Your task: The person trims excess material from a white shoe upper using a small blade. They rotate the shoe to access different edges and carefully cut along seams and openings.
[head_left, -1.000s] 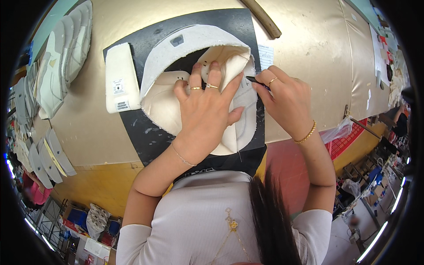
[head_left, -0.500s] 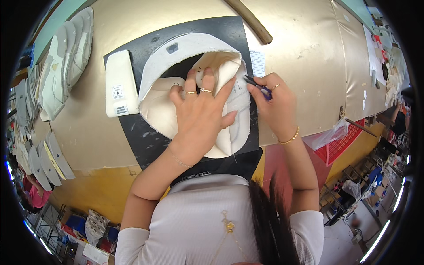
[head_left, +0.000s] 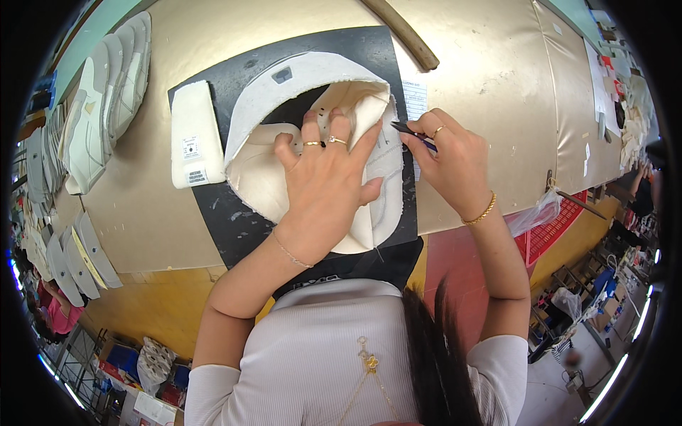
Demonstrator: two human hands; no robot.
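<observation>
A white shoe upper (head_left: 250, 99) with a cream lining lies curled into a loop on a black board (head_left: 222, 221). My left hand (head_left: 323, 181) presses on it with fingers spread, the fingertips over the lining. Beside the upper's right edge, my right hand (head_left: 455, 163) is closed around small dark thread snips (head_left: 406, 129). Their pointed tip is close to the upper's edge; the fingers hide most of the handle. To the left, a cream padded shoe tongue (head_left: 189, 117) with printed labels rests partly on the board.
Stacked white shoe uppers (head_left: 117, 85) lie at the table's left, with several grey pieces (head_left: 82, 252) nearer the front edge. A wooden stick (head_left: 401, 32) lies at the far side. A printed paper sheet (head_left: 415, 99) sits behind my right hand. A clear plastic bag (head_left: 536, 214) hangs at the right edge.
My right hand has shifted slightly right, and the snips now lie flatter beside the upper's edge. My left hand stays spread on the upper, almost unmoved.
</observation>
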